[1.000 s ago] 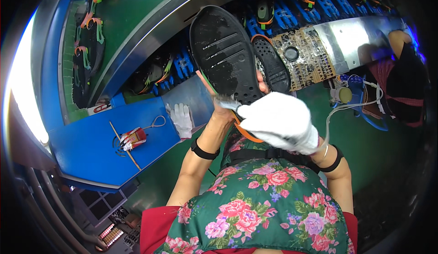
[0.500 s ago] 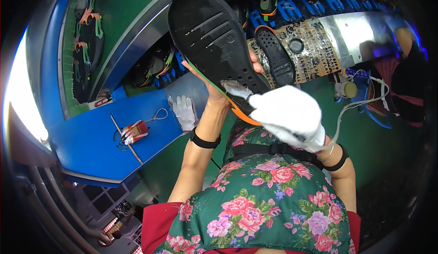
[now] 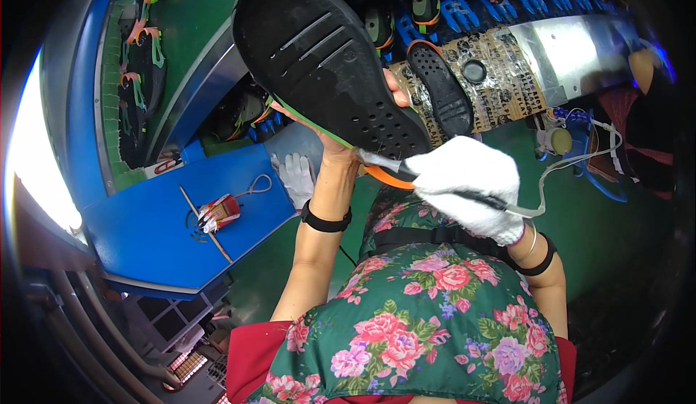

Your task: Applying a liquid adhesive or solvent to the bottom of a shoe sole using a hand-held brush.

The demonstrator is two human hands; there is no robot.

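Observation:
My bare left hand [image 3: 336,146] grips a large black shoe sole [image 3: 319,56] from beneath, its thumb side and fingertips showing at both edges. The sole has slots toward its wide end, round holes toward the narrow end, and a green and orange rim. In a white knitted glove, my right hand [image 3: 467,179] is closed around a brush [image 3: 384,161] with a pale thin tube running from its back end. The wet-looking bristles lie at the sole's edge, close to my left wrist. A smaller-looking black sole [image 3: 441,88] rests on the taped cardboard beyond.
Tape-covered cardboard [image 3: 507,74] holds a round dark cup [image 3: 474,72]. Shoes on blue racks [image 3: 458,14] line the back. On the left blue table [image 3: 145,223] lie a red and white packet [image 3: 219,213], a stick and a white glove [image 3: 296,177]. A looping tube [image 3: 573,163] hangs at right.
The sole in my left hand has shifted left and slightly tilted. The brush has moved from the sole's face down to its edge, and my right hand has turned, showing more of the handle.

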